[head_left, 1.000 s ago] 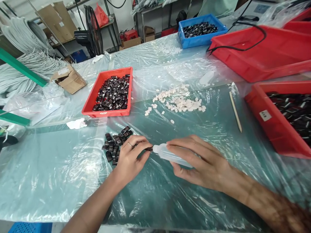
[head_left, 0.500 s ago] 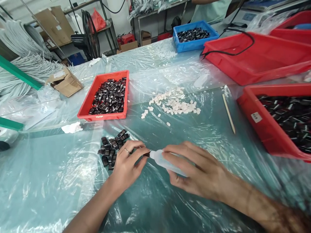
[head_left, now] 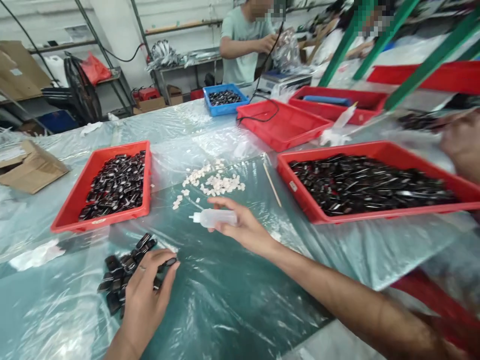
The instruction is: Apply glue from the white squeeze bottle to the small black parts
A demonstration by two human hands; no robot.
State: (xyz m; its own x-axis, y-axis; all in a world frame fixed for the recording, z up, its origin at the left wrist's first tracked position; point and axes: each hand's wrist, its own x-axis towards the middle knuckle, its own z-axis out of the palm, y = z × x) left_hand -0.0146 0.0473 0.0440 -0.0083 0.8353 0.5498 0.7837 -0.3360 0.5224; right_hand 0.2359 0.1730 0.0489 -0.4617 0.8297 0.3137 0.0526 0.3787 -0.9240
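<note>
Between the thumb and index finger of my left hand [head_left: 148,287] is a small black glossy part [head_left: 170,262]. Just left of that hand, partly hidden by it, lies a loose pile of black parts [head_left: 116,277] on the plastic-covered table. My right hand [head_left: 243,222] is closed around a translucent white squeeze bottle [head_left: 216,218], tilted almost flat, its nozzle pointing left. The bottle is apart from the black part. Beyond it are scattered small white oval pieces [head_left: 223,186], and a thin wooden stick [head_left: 272,182] lies to their right.
A red tray [head_left: 146,185] of black parts stands at left, a larger filled red tray [head_left: 330,218] at right. Farther back are a blue tray [head_left: 225,109] and another red tray [head_left: 279,142]. A co-worker [head_left: 243,50] stands behind; another person's hand [head_left: 463,142] is at far right.
The bottle's nozzle was at the black part; my right hand has drawn it away, towards the white pieces. My left hand still holds the part. The view has swung right.
</note>
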